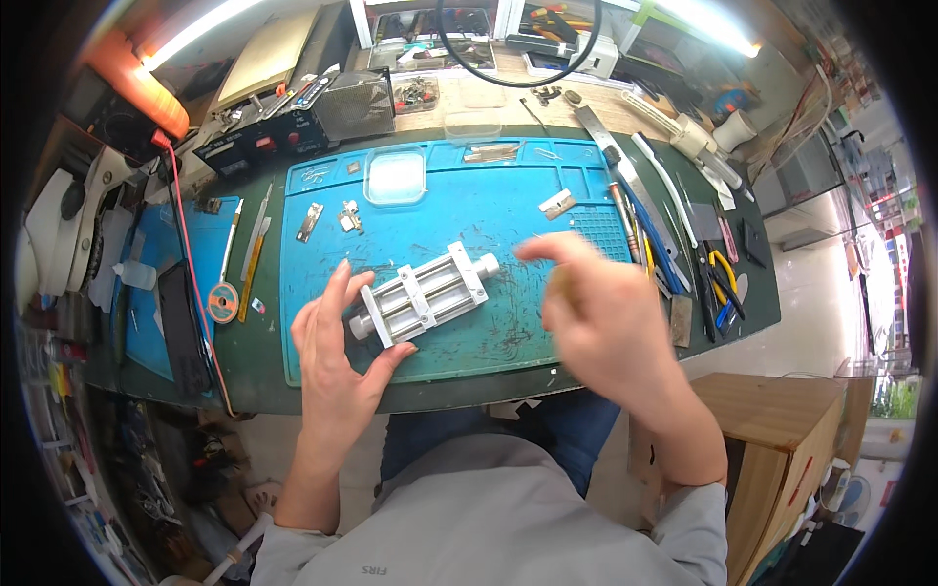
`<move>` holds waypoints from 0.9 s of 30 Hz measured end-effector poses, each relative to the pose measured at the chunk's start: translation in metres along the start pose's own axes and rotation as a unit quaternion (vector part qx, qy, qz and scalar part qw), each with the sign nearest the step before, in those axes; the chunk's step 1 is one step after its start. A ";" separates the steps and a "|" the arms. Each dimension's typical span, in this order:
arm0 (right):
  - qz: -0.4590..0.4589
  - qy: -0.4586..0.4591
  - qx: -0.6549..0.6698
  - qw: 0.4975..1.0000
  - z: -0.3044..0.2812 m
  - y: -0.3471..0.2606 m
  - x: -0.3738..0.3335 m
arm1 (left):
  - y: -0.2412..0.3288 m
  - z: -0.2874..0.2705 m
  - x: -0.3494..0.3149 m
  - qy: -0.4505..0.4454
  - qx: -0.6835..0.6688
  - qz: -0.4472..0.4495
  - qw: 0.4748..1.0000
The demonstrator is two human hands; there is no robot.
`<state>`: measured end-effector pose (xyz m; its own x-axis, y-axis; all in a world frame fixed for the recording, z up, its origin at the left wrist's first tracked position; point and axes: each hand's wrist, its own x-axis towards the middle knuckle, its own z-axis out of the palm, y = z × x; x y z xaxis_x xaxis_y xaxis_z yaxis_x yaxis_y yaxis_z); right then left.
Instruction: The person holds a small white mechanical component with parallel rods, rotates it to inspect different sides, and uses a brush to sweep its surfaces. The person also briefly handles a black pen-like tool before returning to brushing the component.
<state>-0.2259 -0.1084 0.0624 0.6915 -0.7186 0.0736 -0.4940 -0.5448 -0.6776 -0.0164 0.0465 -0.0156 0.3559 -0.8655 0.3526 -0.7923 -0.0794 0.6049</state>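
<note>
The left hand (pixel 337 347) grips with its fingers the silver vise (pixel 417 298) on the blue mat (pixel 479 210). The right hand (pixel 608 313) is blurred nearby; its fingers' state I cannot tell.

Slvr mtl vise (pixel 417 298), diag.

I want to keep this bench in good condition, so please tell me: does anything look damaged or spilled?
Yes, the blue mat looks damaged: dark scratches and scuffs mark its surface, especially right of the metal clamp, where the blue looks worn. I see no spill.
</note>
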 end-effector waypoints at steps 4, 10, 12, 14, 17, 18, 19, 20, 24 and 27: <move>-0.054 0.018 -0.017 0.998 0.001 0.001 0.002 | 0.002 0.001 0.002 -0.007 -0.009 -0.006 1.000; 0.010 0.070 0.091 0.993 -0.013 -0.011 -0.004 | -0.001 -0.002 0.002 -0.012 0.012 0.014 1.000; -0.039 0.072 0.068 0.994 0.003 -0.003 0.003 | 0.001 -0.003 0.004 -0.017 0.015 0.020 1.000; -0.085 0.058 -0.013 0.995 0.015 0.009 0.006 | 0.003 -0.003 0.005 -0.019 0.017 0.025 0.999; 0.033 0.034 0.125 0.991 -0.010 -0.004 -0.005 | -0.003 -0.004 0.002 -0.019 0.010 0.019 1.000; 0.058 0.066 0.173 0.981 -0.020 -0.012 -0.006 | -0.004 -0.004 0.000 -0.011 0.002 0.023 1.000; 0.108 0.116 0.178 0.971 -0.026 -0.033 -0.003 | -0.003 -0.004 0.001 -0.004 -0.007 0.033 0.999; 0.038 0.131 0.146 0.980 -0.026 -0.025 0.000 | -0.002 -0.004 0.001 0.002 -0.015 0.042 0.999; -0.079 0.158 0.107 0.978 -0.025 -0.013 -0.001 | 0.013 0.006 -0.004 0.055 -0.155 0.041 0.985; -0.077 0.150 0.175 0.970 -0.011 -0.028 0.000 | 0.018 0.009 -0.003 0.082 -0.145 0.064 0.984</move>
<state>-0.2180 -0.0979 0.0895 0.5331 -0.7621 0.3675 -0.1515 -0.5134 -0.8447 -0.0362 0.0431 -0.0123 0.3559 -0.7662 0.5351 -0.6692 0.1907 0.7182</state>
